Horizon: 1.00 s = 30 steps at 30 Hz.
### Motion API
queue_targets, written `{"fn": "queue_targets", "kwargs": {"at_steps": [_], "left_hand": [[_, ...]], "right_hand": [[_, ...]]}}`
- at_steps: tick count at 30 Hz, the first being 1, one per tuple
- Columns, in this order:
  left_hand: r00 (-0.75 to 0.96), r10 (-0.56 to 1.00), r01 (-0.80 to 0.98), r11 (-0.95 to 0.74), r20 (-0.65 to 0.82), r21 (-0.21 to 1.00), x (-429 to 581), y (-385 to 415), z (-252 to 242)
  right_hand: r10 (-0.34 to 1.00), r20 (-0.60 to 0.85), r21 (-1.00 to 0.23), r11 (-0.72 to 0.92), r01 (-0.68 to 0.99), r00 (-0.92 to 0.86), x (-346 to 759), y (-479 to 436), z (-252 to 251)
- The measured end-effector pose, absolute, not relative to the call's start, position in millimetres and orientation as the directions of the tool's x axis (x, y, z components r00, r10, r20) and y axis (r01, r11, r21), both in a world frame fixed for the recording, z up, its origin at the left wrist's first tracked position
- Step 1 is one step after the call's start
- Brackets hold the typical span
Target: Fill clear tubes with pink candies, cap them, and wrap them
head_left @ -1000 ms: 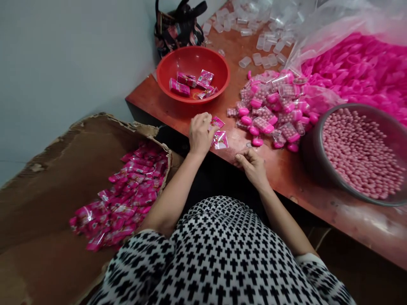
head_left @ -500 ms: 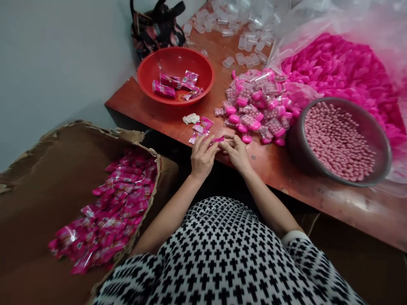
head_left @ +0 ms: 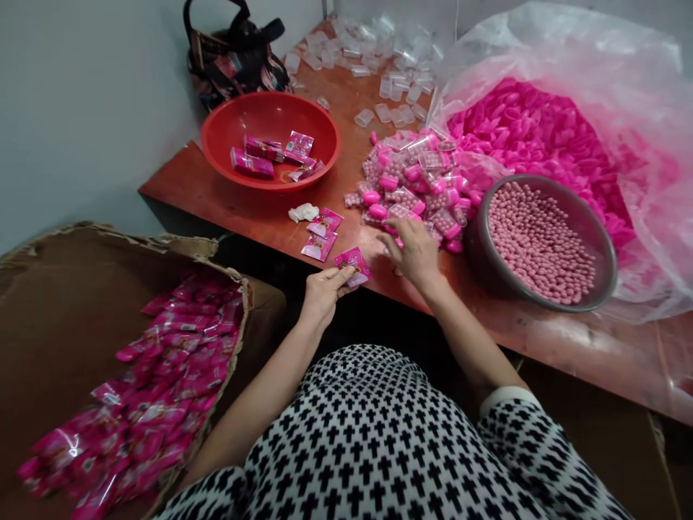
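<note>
My left hand [head_left: 326,292] pinches a small pink printed packet [head_left: 354,266] at the table's front edge. My right hand [head_left: 414,253] is apart from it, fingers spread, at the near side of a heap of clear capsules [head_left: 403,180] with pink caps and pink beads inside. Whether its fingertips touch a capsule I cannot tell. Just beyond the left hand lie two more pink packets [head_left: 320,244] and a crumpled white wad [head_left: 304,212].
A red bowl [head_left: 216,148] holds several pink packets. To the right stand a grey bowl [head_left: 476,249] of pink beads and a plastic bag of pink caps [head_left: 541,137]. Clear empty containers [head_left: 398,87] lie behind. A cardboard box [head_left: 54,289] at left holds filled pink pouches [head_left: 162,390].
My hands have come apart. The left now holds the packet out flat, while the right has let go and moved to the capsule heap. The view has shifted slightly right.
</note>
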<state>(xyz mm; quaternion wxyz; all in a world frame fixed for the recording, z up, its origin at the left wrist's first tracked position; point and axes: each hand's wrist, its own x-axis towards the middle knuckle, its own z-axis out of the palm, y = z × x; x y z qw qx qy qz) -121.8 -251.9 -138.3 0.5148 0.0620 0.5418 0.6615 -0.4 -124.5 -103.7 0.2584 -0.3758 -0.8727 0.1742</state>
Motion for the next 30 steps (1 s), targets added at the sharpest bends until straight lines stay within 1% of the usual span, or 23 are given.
{"fn": "queue_targets", "kwargs": {"at_steps": [2, 3, 4, 5, 6, 7, 9, 11, 13, 15, 16, 18, 19, 21, 23, 25, 26, 27, 28, 29, 30], "left_hand": [[-0.470, 0.735, -0.628, 0.110, -0.488, 0.770, -120.7, -252.3, -137.8], [-0.470, 0.729, -0.640, 0.106, -0.497, 0.761, -120.8, -252.8, -137.6], [-0.470, 0.722, -0.654, 0.102, -0.508, 0.750, -121.4, -253.6, -137.7], [-0.470, 0.714, -0.668, 0.098, -0.520, 0.738, -122.5, -254.8, -137.9], [-0.473, 0.702, -0.680, 0.093, -0.532, 0.727, -124.0, -256.3, -138.4], [-0.478, 0.690, -0.691, 0.087, -0.543, 0.718, -125.7, -258.3, -139.2], [-0.493, 0.674, -0.702, 0.066, -0.551, 0.709, -129.1, -263.2, -141.1], [-0.491, 0.677, -0.715, 0.046, -0.548, 0.698, -131.4, -268.2, -142.8], [-0.473, 0.690, -0.736, 0.033, -0.548, 0.677, -132.2, -271.9, -143.7], [-0.456, 0.694, -0.757, 0.027, -0.557, 0.653, -131.9, -273.3, -143.5], [-0.453, 0.691, -0.764, 0.024, -0.564, 0.644, -131.5, -273.1, -143.2], [-0.455, 0.678, -0.773, 0.020, -0.577, 0.634, -130.2, -271.5, -142.0], [-0.456, 0.670, -0.777, 0.021, -0.585, 0.629, -129.2, -270.2, -141.4], [-0.449, 0.657, -0.791, 0.024, -0.606, 0.612, -126.4, -267.5, -140.1], [-0.431, 0.649, -0.814, 0.021, -0.627, 0.581, -122.6, -264.9, -139.3], [-0.415, 0.644, -0.842, -0.004, -0.643, 0.540, -118.5, -263.1, -139.2], [-0.410, 0.638, -0.855, -0.019, -0.651, 0.519, -116.8, -262.6, -139.4], [-0.404, 0.633, -0.866, -0.034, -0.660, 0.498, -115.4, -262.2, -139.8], [-0.396, 0.629, -0.877, -0.044, -0.669, 0.479, -114.4, -262.1, -140.2], [-0.387, 0.627, -0.886, -0.051, -0.676, 0.461, -113.7, -262.2, -140.6], [-0.378, 0.627, -0.895, -0.058, -0.681, 0.443, -113.3, -262.3, -141.1]], "right_hand": [[0.703, 0.333, -0.246, 0.708, 0.661, -0.629, 0.1, -104.2, -91.2], [0.687, 0.304, -0.153, 0.719, 0.678, -0.660, 0.4, -94.5, -87.1], [0.671, 0.263, -0.087, 0.732, 0.676, -0.693, 1.2, -85.9, -84.5], [0.653, 0.228, -0.047, 0.748, 0.662, -0.722, 3.2, -78.8, -83.2], [0.623, 0.206, -0.031, 0.775, 0.632, -0.754, 6.6, -73.8, -83.2], [0.579, 0.196, -0.038, 0.811, 0.584, -0.791, 11.5, -71.0, -84.6], [0.459, 0.218, -0.114, 0.889, 0.444, -0.861, 25.2, -71.9, -91.3], [0.336, 0.267, -0.250, 0.929, 0.272, -0.903, 41.6, -79.5, -103.5], [0.292, 0.300, -0.404, 0.901, 0.156, -0.908, 57.3, -90.1, -118.9], [0.319, 0.310, -0.515, 0.848, 0.124, -0.895, 69.9, -100.7, -132.5], [0.355, 0.314, -0.543, 0.828, 0.140, -0.880, 74.3, -105.8, -136.8], [0.480, 0.336, -0.546, 0.800, 0.247, -0.810, 78.6, -116.6, -138.9], [0.563, 0.347, -0.530, 0.777, 0.339, -0.750, 78.2, -122.9, -136.8], [0.728, 0.327, -0.470, 0.678, 0.565, -0.602, 72.2, -137.2, -128.4], [0.836, 0.223, -0.345, 0.548, 0.762, -0.501, 62.1, -151.1, -118.6], [0.888, 0.061, -0.175, 0.459, 0.871, -0.455, 52.7, -160.5, -111.2], [0.899, -0.005, -0.107, 0.436, 0.894, -0.439, 49.8, -163.0, -108.9], [0.903, -0.047, -0.071, 0.423, 0.903, -0.427, 48.4, -164.3, -107.5], [0.905, -0.059, -0.077, 0.417, 0.905, -0.422, 48.3, -165.3, -106.9], [0.903, -0.047, -0.133, 0.418, 0.899, -0.427, 49.1, -166.5, -106.7], [0.898, -0.032, -0.244, 0.418, 0.875, -0.438, 50.4, -168.8, -107.0]]}}
